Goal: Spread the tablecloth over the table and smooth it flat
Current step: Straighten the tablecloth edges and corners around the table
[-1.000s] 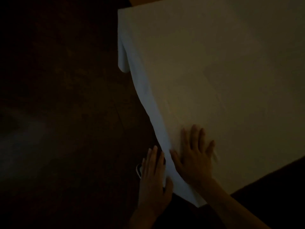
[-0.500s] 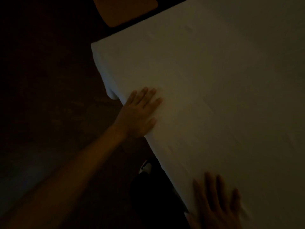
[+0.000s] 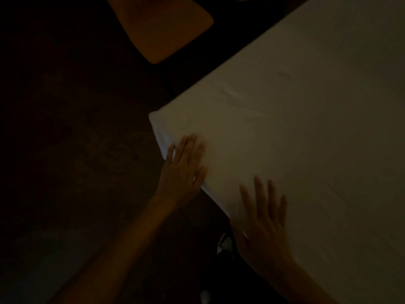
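Observation:
A white tablecloth [image 3: 306, 110] covers the table and fills the right side of the dim head view, its corner pointing left. A few small wrinkles show near that corner. My left hand [image 3: 183, 170] lies flat with straight fingers on the cloth's near edge, just below the corner. Further right along the same edge, my right hand [image 3: 263, 224] presses flat on the cloth, fingers spread. Neither hand holds anything.
An orange-brown chair seat [image 3: 162, 25] stands beyond the table corner at the top. The dark floor [image 3: 65, 128] takes up the left half. A shoe [image 3: 224, 243] shows below the table edge between my arms.
My left hand has slid along the table edge from beside my right hand up toward the far corner. The view has swung, so the corner and chair seat sit closer to the middle.

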